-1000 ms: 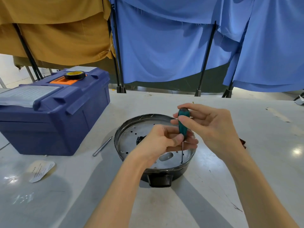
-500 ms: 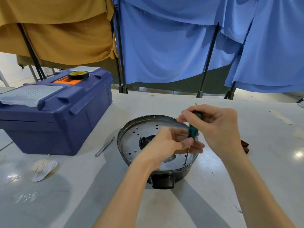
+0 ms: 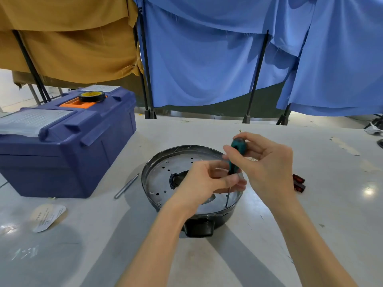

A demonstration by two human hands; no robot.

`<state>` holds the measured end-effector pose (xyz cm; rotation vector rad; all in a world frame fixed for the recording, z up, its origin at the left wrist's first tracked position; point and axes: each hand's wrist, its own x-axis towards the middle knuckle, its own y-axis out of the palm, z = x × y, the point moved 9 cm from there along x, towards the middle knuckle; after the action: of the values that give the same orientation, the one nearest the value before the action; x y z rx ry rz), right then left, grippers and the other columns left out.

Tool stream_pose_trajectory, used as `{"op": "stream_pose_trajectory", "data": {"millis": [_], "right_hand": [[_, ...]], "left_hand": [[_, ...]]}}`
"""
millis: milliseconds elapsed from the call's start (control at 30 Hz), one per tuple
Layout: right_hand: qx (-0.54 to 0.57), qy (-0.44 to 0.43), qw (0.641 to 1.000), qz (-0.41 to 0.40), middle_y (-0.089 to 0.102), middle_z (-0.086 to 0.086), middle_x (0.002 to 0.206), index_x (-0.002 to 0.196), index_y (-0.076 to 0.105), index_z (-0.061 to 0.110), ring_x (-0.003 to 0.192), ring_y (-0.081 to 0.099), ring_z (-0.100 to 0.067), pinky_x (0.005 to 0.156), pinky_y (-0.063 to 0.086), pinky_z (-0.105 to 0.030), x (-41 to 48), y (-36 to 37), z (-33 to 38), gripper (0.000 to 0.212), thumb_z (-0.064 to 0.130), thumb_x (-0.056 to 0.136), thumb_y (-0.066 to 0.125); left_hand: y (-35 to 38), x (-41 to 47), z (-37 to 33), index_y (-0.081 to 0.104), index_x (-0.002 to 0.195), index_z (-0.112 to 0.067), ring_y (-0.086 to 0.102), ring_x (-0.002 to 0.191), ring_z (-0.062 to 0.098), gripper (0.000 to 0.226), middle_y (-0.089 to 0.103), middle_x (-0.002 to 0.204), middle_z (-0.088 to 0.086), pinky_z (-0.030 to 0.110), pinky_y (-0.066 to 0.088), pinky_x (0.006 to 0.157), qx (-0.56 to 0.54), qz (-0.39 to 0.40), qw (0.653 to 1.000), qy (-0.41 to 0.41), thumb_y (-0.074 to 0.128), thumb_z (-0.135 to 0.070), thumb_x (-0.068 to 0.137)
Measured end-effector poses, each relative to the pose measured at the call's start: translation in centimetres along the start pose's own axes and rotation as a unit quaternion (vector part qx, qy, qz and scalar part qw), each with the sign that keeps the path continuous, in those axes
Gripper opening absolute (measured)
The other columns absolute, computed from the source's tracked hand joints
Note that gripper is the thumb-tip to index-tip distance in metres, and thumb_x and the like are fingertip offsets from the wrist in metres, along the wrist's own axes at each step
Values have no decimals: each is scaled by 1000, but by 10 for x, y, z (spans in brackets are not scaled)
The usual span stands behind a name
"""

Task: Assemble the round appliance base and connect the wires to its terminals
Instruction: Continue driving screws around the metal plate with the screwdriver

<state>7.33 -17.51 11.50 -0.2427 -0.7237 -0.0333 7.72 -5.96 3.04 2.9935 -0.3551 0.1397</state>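
Sitting near the middle of the tabletop, the round appliance base is partly hidden: both hands cover its right half, and the dark opening at its centre shows only in part behind the left hand. No wires or terminals can be made out. The base is a shallow black tub with a black tab on its near side. A dull silver plate dotted with small holes lies inside it.

A screwdriver with a teal handle stands almost upright over the plate. Its thin shaft reaches a hole close to the near-right rim, and whether a screw sits there is too small to tell. The right hand curls its fingers round the top of the handle. The left hand's thumb and curled fingertips close on the shaft just under the handle.

Just right of the base, a small red-and-black part peeks out from behind the right wrist. A slim metal rod lies just left of the base. Toward the left edge stands a closed dark-blue toolbox, its contents unseen, with a roll of black tape on its lid. A paper label lies in front of the toolbox, its print unreadable. Blue cloth and mustard cloth hang on stands beyond the far edge.
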Motion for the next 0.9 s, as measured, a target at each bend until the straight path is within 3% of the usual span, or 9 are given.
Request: {"op": "stream_pose_trajectory", "data": {"millis": [100, 200, 267, 367, 433, 500, 633, 700, 900], "right_hand": [[-116, -25, 991, -68, 57, 16, 68, 81, 58, 20, 67, 57, 2, 61, 45, -7, -6, -5, 3, 23, 24, 78, 81], [-27, -16, 996, 79, 69, 11, 82, 94, 67, 22, 77, 66, -1, 70, 54, -15, 1, 9, 6, 19, 33, 81, 75], [69, 10, 982, 177, 72, 13, 107, 116, 66, 27, 92, 72, -8, 81, 58, -24, 2, 20, 6, 26, 24, 90, 67], [22, -1, 993, 116, 75, 8, 89, 101, 71, 22, 83, 74, -10, 77, 61, -31, 6, 13, 6, 17, 27, 85, 71], [-54, -12, 998, 21, 71, 3, 72, 85, 71, 14, 70, 71, -14, 70, 60, -35, 5, 6, 8, 22, 34, 78, 78], [-129, -27, 991, -38, 67, 0, 65, 78, 69, 12, 63, 67, -19, 65, 57, -39, 5, 3, 11, 32, 43, 74, 78], [39, 41, 991, 122, 75, 6, 87, 100, 71, 20, 79, 73, -16, 73, 60, -31, 7, 22, 0, 29, 40, 80, 70], [103, 35, 979, 172, 75, 7, 97, 111, 69, 20, 86, 74, -13, 74, 59, -22, 4, 25, 2, 28, 31, 86, 65], [-99, -27, 993, -56, 65, 9, 63, 74, 69, 16, 59, 65, -10, 64, 57, -29, 2, 1, 10, 32, 47, 71, 77]], "left_hand": [[5, 3, 4, 69, 109, 1, 74, 86, 23, 19, 74, 99, 15, 25, 56, 82, 25, 0, 1000, -10, 61, -1, 92], [3, 1, 8, 72, 107, -8, 72, 99, 24, 19, 74, 103, 14, 58, 35, 109, 47, 16, 998, -40, 55, -7, 97], [-2, 0, 10, 74, 102, -13, 71, 101, 24, 22, 75, 102, 11, 64, 28, 110, 41, 16, 998, -48, 53, -9, 99], [-1, 0, 7, 71, 104, -13, 72, 99, 25, 18, 75, 102, 9, 52, 41, 107, 21, 18, 999, -28, 58, -6, 96], [0, 1, 4, 69, 102, -8, 74, 91, 24, 14, 76, 97, 7, 32, 56, 91, 24, 5, 1000, -10, 66, -2, 89], [-2, 3, 5, 70, 91, -10, 75, 80, 20, 13, 77, 88, 7, 18, 56, 76, 23, -16, 1000, -10, 66, 1, 88], [-3, 3, 8, 72, 99, -4, 73, 94, 29, 13, 75, 94, 15, 48, 41, 100, 39, 2, 999, -37, 59, -3, 94], [-3, 2, 7, 70, 104, -2, 71, 97, 30, 17, 75, 95, 14, 42, 48, 99, 34, 21, 999, -35, 55, -3, 97], [-4, 4, 2, 70, 96, -7, 75, 80, 16, 9, 77, 87, 3, 13, 53, 69, 29, -14, 999, 1, 66, -3, 89]]}}
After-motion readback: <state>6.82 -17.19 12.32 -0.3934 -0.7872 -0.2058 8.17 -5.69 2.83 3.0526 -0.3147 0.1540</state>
